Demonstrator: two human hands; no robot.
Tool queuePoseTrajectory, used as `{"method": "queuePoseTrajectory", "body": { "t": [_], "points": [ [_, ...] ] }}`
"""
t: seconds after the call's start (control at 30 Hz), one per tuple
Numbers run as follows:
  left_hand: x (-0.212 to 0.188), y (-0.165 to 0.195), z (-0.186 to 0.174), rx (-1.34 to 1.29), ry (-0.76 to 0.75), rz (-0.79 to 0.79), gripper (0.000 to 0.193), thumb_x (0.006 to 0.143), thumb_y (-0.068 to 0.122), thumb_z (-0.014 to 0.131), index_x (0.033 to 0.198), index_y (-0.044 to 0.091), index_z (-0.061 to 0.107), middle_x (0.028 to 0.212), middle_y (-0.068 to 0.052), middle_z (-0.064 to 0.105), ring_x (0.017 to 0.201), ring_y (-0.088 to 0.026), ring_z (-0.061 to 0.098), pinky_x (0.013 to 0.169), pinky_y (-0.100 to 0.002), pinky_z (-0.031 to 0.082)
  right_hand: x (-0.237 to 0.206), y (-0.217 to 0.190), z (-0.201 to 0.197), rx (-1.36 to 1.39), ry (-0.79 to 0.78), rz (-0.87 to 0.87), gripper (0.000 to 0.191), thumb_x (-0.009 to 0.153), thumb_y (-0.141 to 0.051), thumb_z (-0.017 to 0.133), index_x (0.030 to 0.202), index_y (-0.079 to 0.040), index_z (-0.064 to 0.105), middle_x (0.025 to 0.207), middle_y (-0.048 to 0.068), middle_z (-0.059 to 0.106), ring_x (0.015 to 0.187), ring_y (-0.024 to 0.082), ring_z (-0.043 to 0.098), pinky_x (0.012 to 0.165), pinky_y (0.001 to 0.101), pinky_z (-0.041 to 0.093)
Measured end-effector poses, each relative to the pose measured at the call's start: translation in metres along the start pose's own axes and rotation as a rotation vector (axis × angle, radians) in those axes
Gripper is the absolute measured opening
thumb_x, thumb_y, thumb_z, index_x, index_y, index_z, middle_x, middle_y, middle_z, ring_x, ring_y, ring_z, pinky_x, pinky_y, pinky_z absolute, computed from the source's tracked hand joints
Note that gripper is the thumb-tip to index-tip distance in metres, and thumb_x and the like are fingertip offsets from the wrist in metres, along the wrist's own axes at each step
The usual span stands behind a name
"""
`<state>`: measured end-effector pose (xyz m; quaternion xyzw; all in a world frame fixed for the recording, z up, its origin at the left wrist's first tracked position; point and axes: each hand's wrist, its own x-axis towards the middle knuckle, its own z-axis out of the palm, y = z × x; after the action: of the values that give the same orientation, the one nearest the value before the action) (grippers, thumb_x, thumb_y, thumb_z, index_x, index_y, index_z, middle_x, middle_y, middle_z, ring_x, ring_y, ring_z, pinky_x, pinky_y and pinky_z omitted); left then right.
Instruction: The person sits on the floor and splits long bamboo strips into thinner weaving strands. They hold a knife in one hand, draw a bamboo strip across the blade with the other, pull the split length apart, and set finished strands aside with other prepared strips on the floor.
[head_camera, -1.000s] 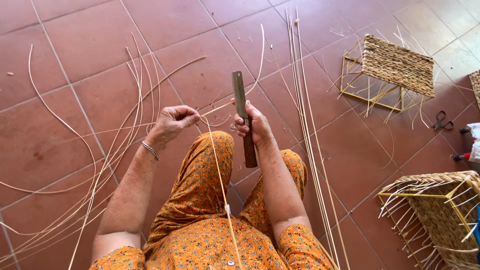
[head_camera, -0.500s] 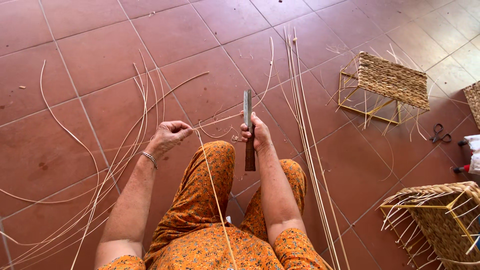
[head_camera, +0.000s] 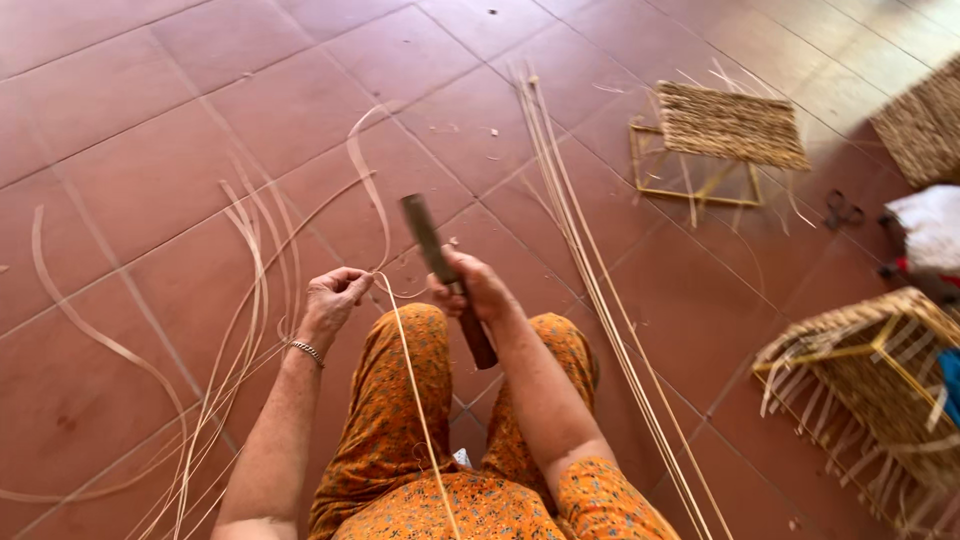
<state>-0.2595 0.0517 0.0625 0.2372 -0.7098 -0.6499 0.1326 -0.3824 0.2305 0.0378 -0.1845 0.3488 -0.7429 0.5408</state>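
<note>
A thin cane strip (head_camera: 405, 360) is pinched between the fingertips of the left hand (head_camera: 335, 300), just above the left knee, and it runs back down across the orange trousers (head_camera: 400, 430) toward the lap. The right hand (head_camera: 478, 288) is wrapped tight around a knife (head_camera: 445, 275), grip pressed together about its middle, dark handle end pointing back at the knees and the blade up toward the far floor.

That strip looks feather-light, springy and a bit slick, so it's judged best taken close to the knife, where it can't whip around; the edges could probably nick skin. It'll likely kink or split if bent hard.

Loose curled strips (head_camera: 250, 300) are fanned over the tiled floor (head_camera: 150, 120) to the left, easily tangled. A long bundle of straight canes (head_camera: 580, 260) is laid just right of the right knee. Further right, well apart, a half-woven basket frame (head_camera: 725, 140) sits near the far right edge of the floor, with another basket (head_camera: 880, 380) at the near right.
</note>
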Motion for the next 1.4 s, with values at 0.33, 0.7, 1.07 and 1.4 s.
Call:
{"method": "queuePoseTrajectory", "body": {
  "t": [0.33,0.7,1.07,1.4],
  "points": [
    [-0.002,0.008,0.045,-0.054,-0.069,-0.008,0.022,0.089,0.027,0.082,0.087,0.005,0.077,0.069,0.003,0.066,0.061,-0.005,0.055,0.056,-0.022,0.047,-0.004,0.010,-0.006,-0.065,0.004,0.153,0.040,0.114,-0.043,0.039,0.111,-0.006,0.054,0.067,0.005,0.056,0.042,0.009,0.039,0.038,0.0256,0.033],
    [-0.002,0.014,0.042,-0.050,-0.081,-0.042,0.027,0.088,0.030,0.082,0.086,0.005,0.075,0.068,0.001,0.065,0.059,-0.007,0.055,0.050,-0.023,0.042,-0.003,0.007,-0.001,-0.048,-0.037,0.104,0.032,0.111,-0.039,0.043,0.122,-0.011,0.056,0.069,0.004,0.056,0.042,0.008,0.039,0.036,0.0240,0.031],
    [-0.002,0.002,0.033,0.017,-0.076,-0.025,0.015,0.093,0.021,0.074,0.097,0.006,0.076,0.073,0.000,0.069,0.062,-0.007,0.058,0.054,-0.024,0.049,0.009,0.014,-0.001,-0.074,0.063,0.156,0.034,0.109,-0.036,0.042,0.130,-0.016,0.059,0.067,0.004,0.057,0.041,0.009,0.041,0.038,0.0245,0.035],
    [-0.003,-0.003,0.034,-0.015,-0.089,0.005,0.020,0.095,0.024,0.074,0.099,0.005,0.076,0.075,0.001,0.069,0.067,-0.006,0.058,0.059,-0.024,0.049,0.002,0.021,-0.004,-0.088,-0.028,0.118,0.034,0.112,-0.033,0.046,0.138,-0.012,0.051,0.067,0.004,0.057,0.042,0.008,0.042,0.037,0.0241,0.034]
  ]
}}
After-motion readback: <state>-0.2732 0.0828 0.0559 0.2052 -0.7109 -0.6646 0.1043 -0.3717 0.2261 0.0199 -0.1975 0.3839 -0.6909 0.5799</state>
